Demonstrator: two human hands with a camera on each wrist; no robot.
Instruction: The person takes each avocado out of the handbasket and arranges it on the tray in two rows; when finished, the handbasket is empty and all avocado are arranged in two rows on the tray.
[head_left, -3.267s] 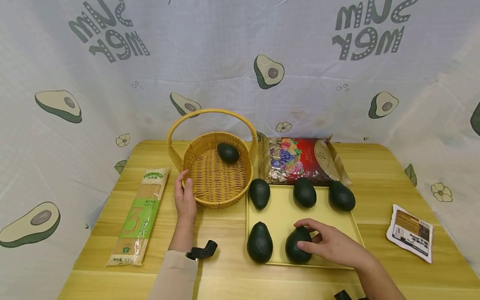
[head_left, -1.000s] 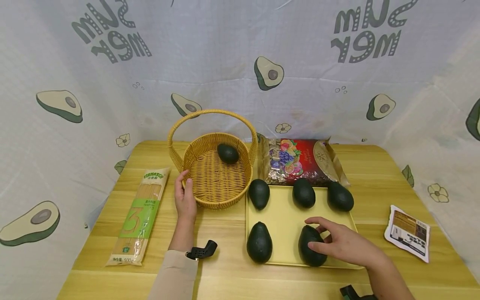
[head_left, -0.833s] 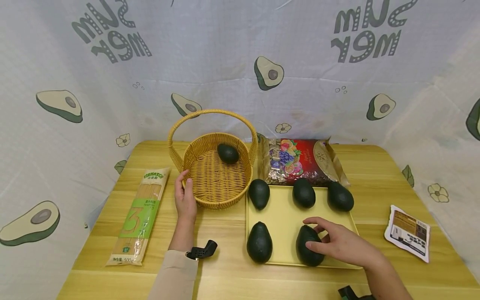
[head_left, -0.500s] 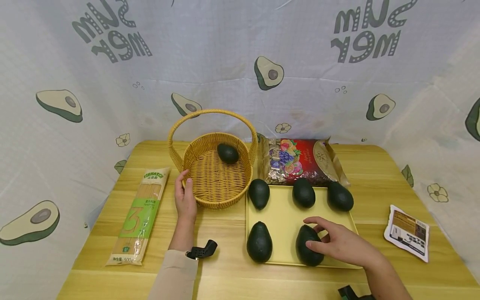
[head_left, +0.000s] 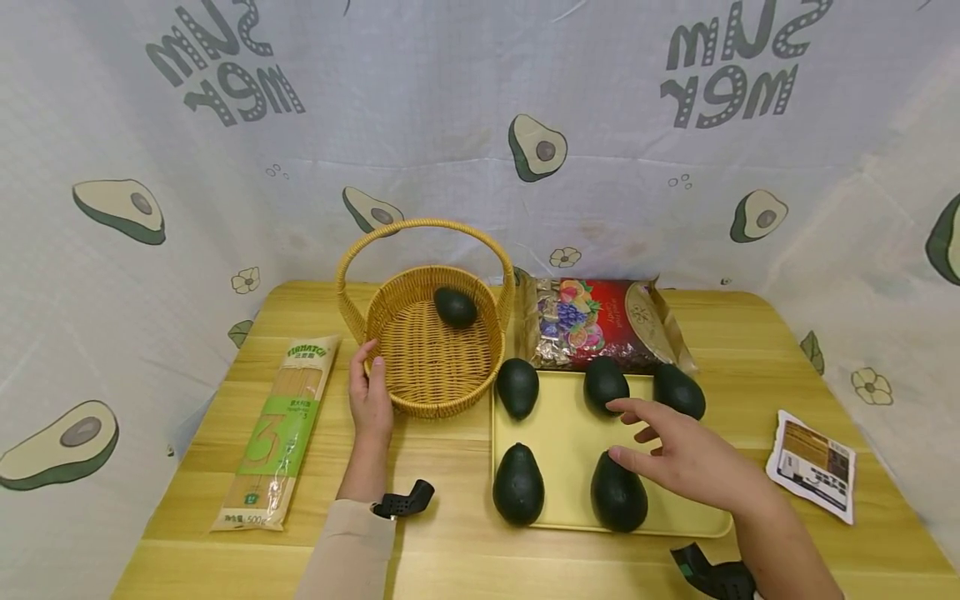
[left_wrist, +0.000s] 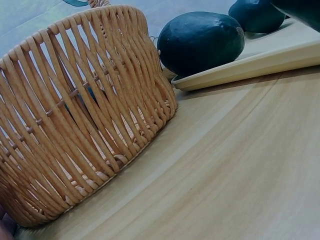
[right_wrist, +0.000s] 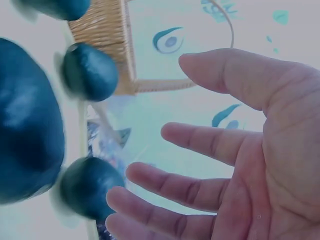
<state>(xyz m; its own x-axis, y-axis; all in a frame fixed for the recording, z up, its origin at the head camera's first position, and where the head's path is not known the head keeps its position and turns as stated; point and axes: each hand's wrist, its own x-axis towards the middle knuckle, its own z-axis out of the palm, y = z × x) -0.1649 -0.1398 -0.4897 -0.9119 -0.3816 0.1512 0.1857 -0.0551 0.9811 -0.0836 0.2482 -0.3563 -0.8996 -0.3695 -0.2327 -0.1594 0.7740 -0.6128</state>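
Note:
My left hand [head_left: 371, 400] holds the near left rim of a yellow wicker basket [head_left: 442, 408], fingers and thumb at its edge. In the left wrist view the basket's woven wall [left_wrist: 85, 110] fills the left side. One dark green avocado [head_left: 455, 307] lies inside the basket. My right hand [head_left: 686, 454] is over the right part of a pale yellow tray [head_left: 566, 433], fingers spread and holding nothing. Just below its thumb lies an avocado [head_left: 618, 492] at the tray's front. Another avocado [head_left: 519, 485] is at the front left, and several more, including one [head_left: 606, 385], line the back edge.
A red and gold candy bag [head_left: 600, 323] lies behind the tray. Left of the basket is a spaghetti packet [head_left: 281, 433]. A small white and brown packet [head_left: 813, 467] rests on the table's right side. A printed curtain [head_left: 450, 100] hangs behind the table.
My right hand has let go of the front avocado and risen up and away from it. That avocado had shifted right on the tray earlier. My left hand stays on the basket.

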